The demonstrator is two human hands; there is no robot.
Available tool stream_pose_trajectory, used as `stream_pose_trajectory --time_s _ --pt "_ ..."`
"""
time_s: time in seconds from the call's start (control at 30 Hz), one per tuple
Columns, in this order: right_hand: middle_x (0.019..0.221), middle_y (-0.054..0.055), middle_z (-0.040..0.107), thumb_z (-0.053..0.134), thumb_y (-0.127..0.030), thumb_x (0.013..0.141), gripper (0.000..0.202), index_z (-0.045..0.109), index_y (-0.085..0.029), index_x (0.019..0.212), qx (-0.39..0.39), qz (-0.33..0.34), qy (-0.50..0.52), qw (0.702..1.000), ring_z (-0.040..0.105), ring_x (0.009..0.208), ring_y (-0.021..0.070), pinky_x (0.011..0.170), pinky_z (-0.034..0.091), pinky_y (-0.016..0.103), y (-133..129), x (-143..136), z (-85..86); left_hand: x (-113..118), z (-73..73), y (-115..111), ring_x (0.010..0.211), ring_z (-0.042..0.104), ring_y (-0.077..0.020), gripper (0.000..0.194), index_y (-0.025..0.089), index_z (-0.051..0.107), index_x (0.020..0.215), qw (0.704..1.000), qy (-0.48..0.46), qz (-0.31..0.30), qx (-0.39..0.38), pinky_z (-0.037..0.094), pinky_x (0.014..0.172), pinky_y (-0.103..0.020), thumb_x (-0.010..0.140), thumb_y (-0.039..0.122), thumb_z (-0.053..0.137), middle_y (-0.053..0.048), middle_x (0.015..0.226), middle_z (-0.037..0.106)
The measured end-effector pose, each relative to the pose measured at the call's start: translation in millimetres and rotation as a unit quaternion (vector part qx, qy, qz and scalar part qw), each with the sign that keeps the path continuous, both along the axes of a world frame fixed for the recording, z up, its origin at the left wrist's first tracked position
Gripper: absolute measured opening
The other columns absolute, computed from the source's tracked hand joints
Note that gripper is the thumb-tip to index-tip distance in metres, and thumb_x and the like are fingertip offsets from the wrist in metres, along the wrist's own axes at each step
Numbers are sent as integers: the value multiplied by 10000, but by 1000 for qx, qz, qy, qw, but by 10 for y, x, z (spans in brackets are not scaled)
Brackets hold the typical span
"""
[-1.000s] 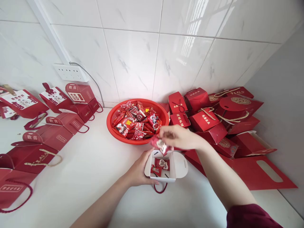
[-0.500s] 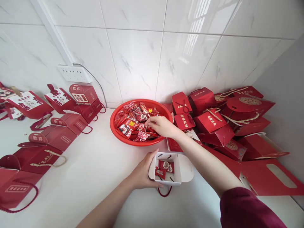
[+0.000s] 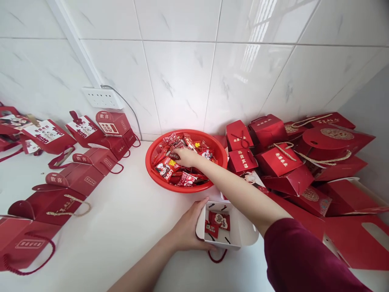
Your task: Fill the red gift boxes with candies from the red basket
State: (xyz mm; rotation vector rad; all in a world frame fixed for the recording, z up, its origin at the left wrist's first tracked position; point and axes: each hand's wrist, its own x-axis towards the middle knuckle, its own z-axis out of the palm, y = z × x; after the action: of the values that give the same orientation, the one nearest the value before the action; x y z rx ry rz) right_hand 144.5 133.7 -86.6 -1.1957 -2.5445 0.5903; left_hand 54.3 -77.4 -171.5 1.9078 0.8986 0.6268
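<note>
My left hand [image 3: 190, 229] grips the left side of a small gift box [image 3: 225, 243], thumb and fingers around its wall. The box is open at the top, white inside, with a few red wrapped candies [image 3: 221, 220] at its bottom and a dark red cord handle [image 3: 217, 259] hanging on the near side. My right hand [image 3: 186, 157] reaches into a red plastic basket [image 3: 182, 189] of mixed wrapped candies [image 3: 164, 168]. Its fingers are bent together among the wrappers; what lies between the fingertips is hidden.
On the left, a diagonal row of red gift boxes [image 3: 80, 178] stands on the white table [image 3: 121, 231]. More red boxes [image 3: 282, 160] are piled at the right. Behind the basket rises a tiled wall [image 3: 179, 81] with a power strip [image 3: 102, 98] and cable.
My right hand has moved left within the basket, onto other candies. My left hand still holds the box with its candies. The whole view has shifted slightly.
</note>
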Motion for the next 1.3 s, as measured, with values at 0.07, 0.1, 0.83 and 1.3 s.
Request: stream_pose_trajectory --time_s 0.07,0.1,0.83,1.3 --pt "1248 96 613 613 -369 937 383 572 -171 1262 5 -12 3 1000 608 1112 246 962 486 487 23 -27 -54 -3 -13 2 1336 409 -365 1359 299 105 1555 1000 1 -1 0 358 1104 -492 481 500 914 -160 1484 354" --pt "1237 94 616 608 -376 940 377 575 -169 1254 6 -19 6 1000 614 1097 241 951 494 479 30 -32 -75 -5 -19 3 1337 409 -366 1358 301 104 1554 1000 1 -2 -1 357 1105 -492 483 500 913 -160 1487 353" --pt "1053 69 684 593 -431 898 362 540 -211 1181 -364 -49 491 789 671 751 144 502 489 202 -1683 1386 345 75 100 21 1458 244 -395 1252 294 135 1566 995 -91 -10 -28 273 1164 -557 582 406 901 -152 1618 178" --pt "1079 56 702 495 -432 978 467 414 -278 1411 -183 -73 275 941 673 940 221 758 553 359 -2342 1740 164 -72 244 -326 1480 210 -347 1168 315 -44 1568 992 -76 86 -44 233 1185 -538 755 363 792 -114 1631 162"
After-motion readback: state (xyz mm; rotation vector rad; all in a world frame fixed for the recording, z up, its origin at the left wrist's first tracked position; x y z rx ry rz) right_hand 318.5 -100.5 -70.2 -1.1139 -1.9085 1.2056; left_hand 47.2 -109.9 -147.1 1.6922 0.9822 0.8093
